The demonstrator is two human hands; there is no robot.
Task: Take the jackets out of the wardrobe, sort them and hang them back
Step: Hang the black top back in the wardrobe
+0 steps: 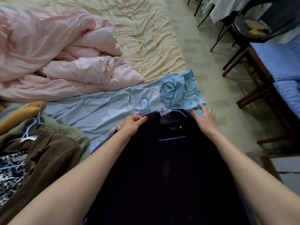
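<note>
The left hand (132, 123) pinched the black jacket (162, 168) at its shoulder; the right hand (203, 118) rested on it, fingers loosely spread. Four blue hangers showed: two (169, 101) by the collar, two (30, 127) at left.

bed (146, 30) w/ yellow sheet | on it: pink duvet (56, 54), lt-blue jacket (113, 103), black jacket (170, 159), brown+green jackets (52, 150)

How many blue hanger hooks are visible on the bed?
3: one hook above the black jacket over the light blue garment, one just left of it, one at the green and brown jackets. More may be hidden under clothes.
</note>
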